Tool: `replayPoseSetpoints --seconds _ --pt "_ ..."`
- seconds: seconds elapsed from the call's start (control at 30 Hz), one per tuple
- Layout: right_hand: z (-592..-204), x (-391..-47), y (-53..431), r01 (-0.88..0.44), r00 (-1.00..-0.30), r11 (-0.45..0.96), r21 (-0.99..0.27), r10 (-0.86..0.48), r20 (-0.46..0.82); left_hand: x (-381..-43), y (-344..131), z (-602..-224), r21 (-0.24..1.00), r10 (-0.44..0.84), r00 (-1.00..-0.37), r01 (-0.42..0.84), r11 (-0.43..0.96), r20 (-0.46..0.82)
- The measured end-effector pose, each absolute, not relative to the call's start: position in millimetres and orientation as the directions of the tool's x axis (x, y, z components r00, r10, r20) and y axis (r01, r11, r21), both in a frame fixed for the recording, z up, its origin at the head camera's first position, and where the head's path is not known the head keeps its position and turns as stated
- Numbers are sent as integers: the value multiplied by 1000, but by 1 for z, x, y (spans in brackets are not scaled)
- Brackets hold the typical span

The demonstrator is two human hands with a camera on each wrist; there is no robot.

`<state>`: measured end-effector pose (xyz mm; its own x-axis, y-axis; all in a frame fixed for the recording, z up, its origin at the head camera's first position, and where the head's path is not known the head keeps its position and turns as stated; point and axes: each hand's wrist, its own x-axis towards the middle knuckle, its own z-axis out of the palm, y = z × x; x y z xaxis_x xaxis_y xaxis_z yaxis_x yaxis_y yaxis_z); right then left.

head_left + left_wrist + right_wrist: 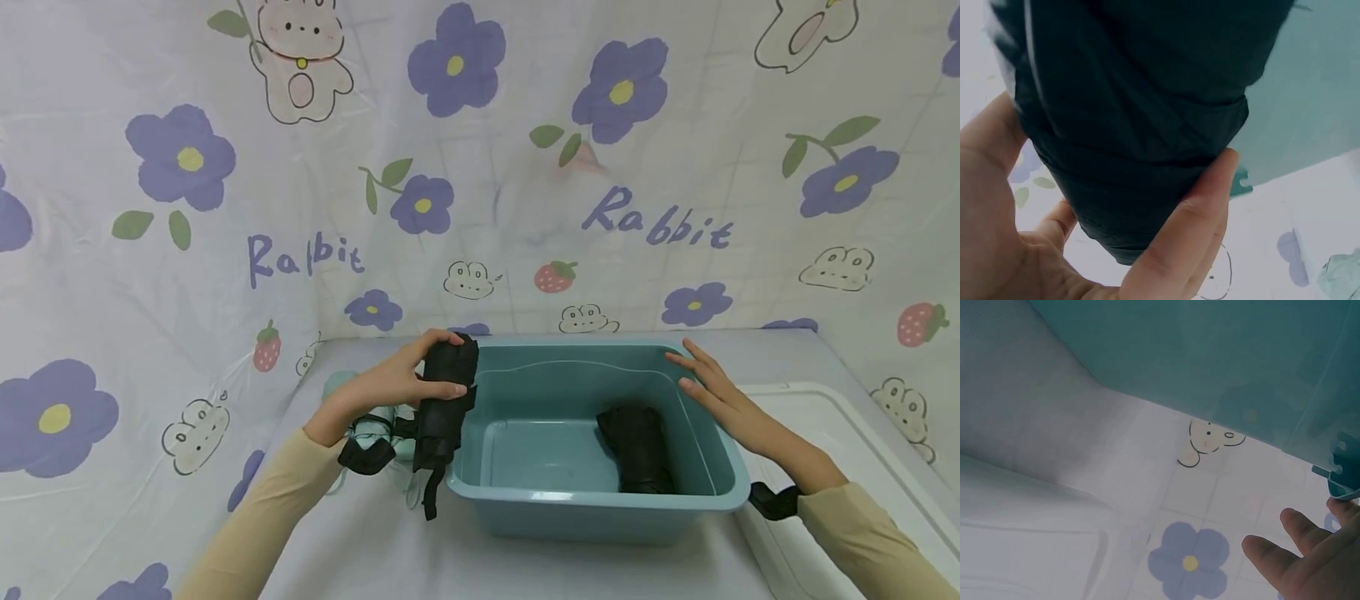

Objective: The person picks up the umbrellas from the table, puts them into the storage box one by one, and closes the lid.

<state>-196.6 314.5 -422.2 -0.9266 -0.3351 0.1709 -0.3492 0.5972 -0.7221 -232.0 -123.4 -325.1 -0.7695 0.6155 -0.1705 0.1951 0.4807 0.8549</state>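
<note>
My left hand [397, 385] grips a black folded umbrella [447, 400], which stands tilted just over the left rim of a blue-green plastic bin [555, 500]. A strap hangs from its lower end. Close up in the left wrist view, fingers and thumb curl round the umbrella's dark wrapped cloth [1141, 112]. Inside the bin, toward the right, lies another black folded umbrella [641, 450]. At the bin's right rim my right hand [723, 400] has its fingers spread and holds nothing; the right wrist view shows its fingertips by the bin's edge [1344, 490].
Pale teal bundles [375, 429] lie left of the bin, partly hidden behind my left hand and forearm. To the right lies a white lid or tray [817, 450], partly under my right forearm. A patterned white curtain [517, 183] closes off the back.
</note>
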Motion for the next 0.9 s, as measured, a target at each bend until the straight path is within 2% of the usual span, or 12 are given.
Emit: replayPoseSetpoints --seconds 0.37,0.63,0.9 --pt "-422 -198 314 -334 -932 600 -727 -324 161 -250 -107 -344 877 648 -739 175 447 -183" --pt "-423 -198 316 -338 -931 607 -719 -327 162 -250 -92 -339 852 657 -728 206 482 -196" --pt "-422 -197 315 -348 -926 600 -721 -340 164 -253 -81 -342 873 678 -698 161 461 -230"
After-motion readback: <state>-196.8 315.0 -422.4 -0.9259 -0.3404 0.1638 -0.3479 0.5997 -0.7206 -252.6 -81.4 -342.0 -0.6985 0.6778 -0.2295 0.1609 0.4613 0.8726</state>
